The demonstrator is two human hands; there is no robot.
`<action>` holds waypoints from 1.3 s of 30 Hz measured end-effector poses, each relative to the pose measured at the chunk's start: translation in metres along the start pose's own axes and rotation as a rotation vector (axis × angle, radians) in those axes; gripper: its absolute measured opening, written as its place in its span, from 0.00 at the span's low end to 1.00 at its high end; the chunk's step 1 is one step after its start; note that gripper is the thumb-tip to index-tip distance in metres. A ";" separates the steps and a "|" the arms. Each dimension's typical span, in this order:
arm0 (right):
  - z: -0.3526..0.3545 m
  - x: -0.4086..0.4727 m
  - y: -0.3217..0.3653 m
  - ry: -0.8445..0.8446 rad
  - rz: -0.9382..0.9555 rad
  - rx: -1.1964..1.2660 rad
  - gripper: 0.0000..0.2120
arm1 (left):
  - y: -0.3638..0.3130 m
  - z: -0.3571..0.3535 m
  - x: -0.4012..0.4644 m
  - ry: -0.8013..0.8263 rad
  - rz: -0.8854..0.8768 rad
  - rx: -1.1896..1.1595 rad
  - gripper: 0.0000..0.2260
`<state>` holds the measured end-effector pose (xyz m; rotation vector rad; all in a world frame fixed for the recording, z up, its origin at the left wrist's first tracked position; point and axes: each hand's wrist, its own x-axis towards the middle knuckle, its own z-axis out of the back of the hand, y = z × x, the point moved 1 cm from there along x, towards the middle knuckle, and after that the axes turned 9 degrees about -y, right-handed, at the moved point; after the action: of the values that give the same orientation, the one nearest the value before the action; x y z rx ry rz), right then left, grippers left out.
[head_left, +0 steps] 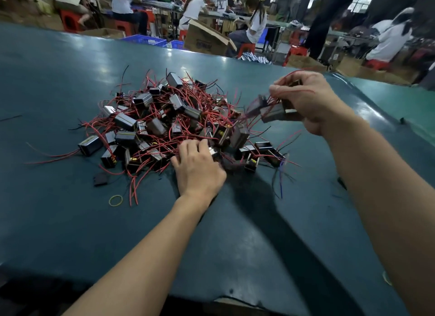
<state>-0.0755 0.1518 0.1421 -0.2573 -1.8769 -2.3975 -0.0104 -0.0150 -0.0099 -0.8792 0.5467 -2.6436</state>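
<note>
A tangled pile of small black box-shaped parts with red wires (162,120) lies in the middle of the dark green table (70,221). My left hand (199,172) rests palm down at the pile's near edge, its fingertips touching one of the boxes. My right hand (308,99) is raised above the pile's right side and grips a bunch of the boxes (273,112) with their red wires trailing down, blurred by motion. More loose boxes (263,153) lie just right of my left hand.
A yellow rubber band (115,200) and a small black flat piece (100,179) lie on the table near the pile. Beyond the table's far edge sit cardboard boxes (204,39), blue crates (144,40), red stools and several seated people.
</note>
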 end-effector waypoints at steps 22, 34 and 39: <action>0.016 -0.021 0.000 -0.144 -0.216 0.242 0.08 | -0.022 0.016 -0.024 -0.038 -0.785 -0.489 0.17; -0.008 -0.072 -0.083 0.277 -0.340 0.138 0.08 | -0.009 0.018 -0.016 -0.065 -0.205 -0.879 0.12; -0.001 -0.079 -0.112 -0.084 -0.178 0.289 0.05 | -0.008 0.018 -0.017 -0.166 -0.160 -0.971 0.10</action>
<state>-0.0174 0.1756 0.0209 -0.1772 -2.3419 -2.2068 0.0123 -0.0063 -0.0017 -1.3995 1.8377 -2.3188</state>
